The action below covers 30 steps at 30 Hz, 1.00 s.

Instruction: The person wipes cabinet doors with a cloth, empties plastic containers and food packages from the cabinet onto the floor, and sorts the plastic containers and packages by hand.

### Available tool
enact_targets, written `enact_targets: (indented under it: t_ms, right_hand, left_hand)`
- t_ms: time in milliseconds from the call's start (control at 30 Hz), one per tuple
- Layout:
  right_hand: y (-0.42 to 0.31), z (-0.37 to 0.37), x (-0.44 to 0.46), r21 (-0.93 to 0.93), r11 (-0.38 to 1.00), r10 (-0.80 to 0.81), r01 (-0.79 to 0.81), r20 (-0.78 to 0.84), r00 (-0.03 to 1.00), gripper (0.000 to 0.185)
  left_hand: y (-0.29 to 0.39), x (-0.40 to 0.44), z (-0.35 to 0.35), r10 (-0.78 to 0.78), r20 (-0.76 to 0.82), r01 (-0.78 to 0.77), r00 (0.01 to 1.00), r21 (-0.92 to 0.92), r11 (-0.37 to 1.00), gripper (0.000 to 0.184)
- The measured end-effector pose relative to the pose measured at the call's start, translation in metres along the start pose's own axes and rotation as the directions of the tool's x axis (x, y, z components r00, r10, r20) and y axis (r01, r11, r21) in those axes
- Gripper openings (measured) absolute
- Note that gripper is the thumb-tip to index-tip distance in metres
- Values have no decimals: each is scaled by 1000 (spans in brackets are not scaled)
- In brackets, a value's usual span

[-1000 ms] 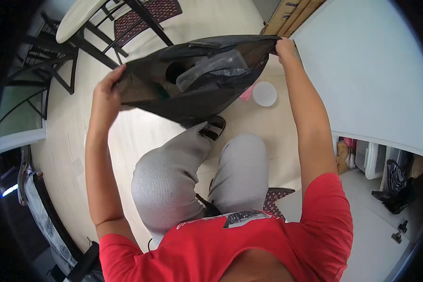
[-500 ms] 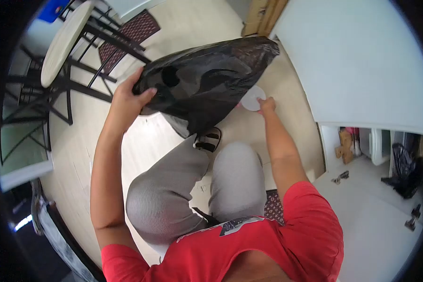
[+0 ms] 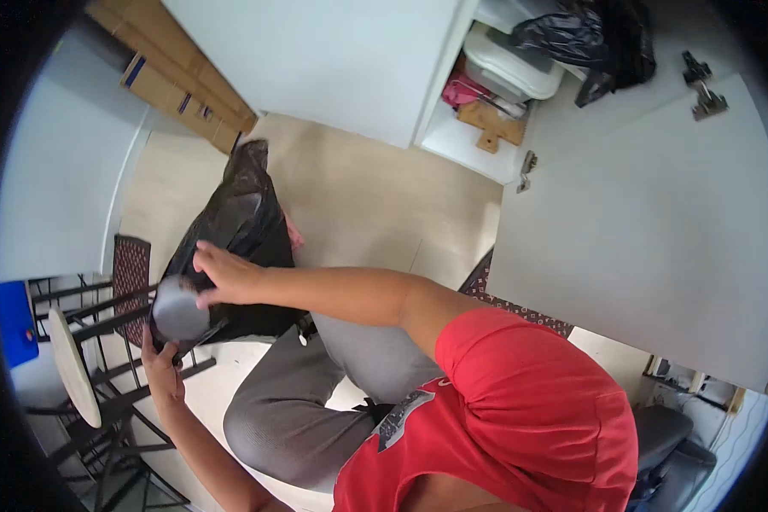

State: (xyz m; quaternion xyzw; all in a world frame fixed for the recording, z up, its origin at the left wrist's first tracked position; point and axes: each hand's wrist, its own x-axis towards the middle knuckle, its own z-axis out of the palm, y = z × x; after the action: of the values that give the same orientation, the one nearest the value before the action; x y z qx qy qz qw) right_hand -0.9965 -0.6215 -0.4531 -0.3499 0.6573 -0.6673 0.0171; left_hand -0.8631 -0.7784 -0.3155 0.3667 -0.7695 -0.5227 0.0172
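Note:
A black plastic bag (image 3: 246,226) stretches across the floor in front of my legs. My left hand (image 3: 164,371) is closed on the near edge of its mouth. My right hand (image 3: 228,277) has its thumb against a round, whitish translucent plastic container (image 3: 182,316), which lies at the bag's opening. The container is slightly blurred, and I cannot tell whether it is a bowl or a lid. Whatever is inside the bag is hidden.
Left are a round-topped table (image 3: 74,367) with black legs and a dark patterned mat (image 3: 130,277). Flattened cardboard (image 3: 179,94) leans at the back. An open cabinet door (image 3: 640,222) exposes a white plastic bin (image 3: 512,64), a wooden board (image 3: 491,126) and another black bag (image 3: 589,43).
The view has turned to the right. My right hand has brought the round plastic container from the floor beyond the bag to the bag's mouth. My left hand still grips the bag.

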Motion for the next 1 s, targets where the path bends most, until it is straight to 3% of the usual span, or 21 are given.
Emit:
enact_targets:
  t_ms: [67,133,167,200,233,267,300,333,367,433,533,667,733,800,900,933,1000]
  right_hand:
    - [-9,-38,-4,-8,1000,8,-7,76,997,47]
    - [1,-92,-7,102,931,362,-351,-118,925,47]
    - [-22,-149,-8,322,752,647,-576,-192,738,33]
    - [92,-176,-10,476,806,587,-352,-563,581,21]
    - [149,-253,-35,685,729,560,10,-605,566,22]
    - [83,-317,-39,582,799,582,-150,-685,439,29]
    - [67,-368,-41,612,790,607,-41,-771,191,36]
    - [37,-402,-47,642,759,636,108,-767,83,42]
    - [58,-451,-63,724,672,699,153,-689,193,54]
    - [33,-481,-60,625,761,643,174,-762,-74,75]
    - [37,-516,-74,555,806,568,207,-823,-3,65]
    - [14,-507,-78,437,874,432,211,-899,70,53]
    - [-2,-478,-88,435,871,468,227,-876,-114,38]
    - [-23,-431,-114,371,900,394,229,-917,-66,34]
    - [-44,-354,-171,388,912,395,133,-918,-28,35]
    - [-53,-328,-193,465,883,468,68,-883,-42,39]
    - [-72,-286,-231,617,786,618,37,-786,-21,46]
  left_hand:
    - [0,-3,1,4,-44,-4,999,-13,1000,77]
    - [-12,5,-8,46,-53,-49,998,-70,996,77]
    - [-11,6,-12,19,-71,-21,997,-24,1000,77]
    - [-16,7,-19,-4,-96,5,995,13,1000,77]
    - [-27,12,-28,8,-79,-7,997,12,1000,77]
    - [-31,12,-34,11,-80,-9,997,15,1000,77]
    - [-34,11,-36,-21,-65,24,998,48,999,77]
    - [-35,10,-38,-54,-50,59,997,88,994,76]
    - [-37,9,-37,-50,-48,55,998,91,994,76]
    - [-41,8,-35,-95,-100,108,990,133,985,76]
    - [-46,12,-37,-93,-96,108,991,163,981,76]
    - [-44,13,-38,-99,-69,109,993,160,981,75]
    - [-42,11,-36,-107,-96,121,990,150,981,74]
    - [-36,9,-28,-113,-120,129,986,136,982,74]
    - [-24,10,-20,-72,-36,80,997,426,901,75]
    - [-30,22,-24,-68,-33,76,997,426,901,75]
    - [-46,47,-33,127,113,-170,985,618,767,75]
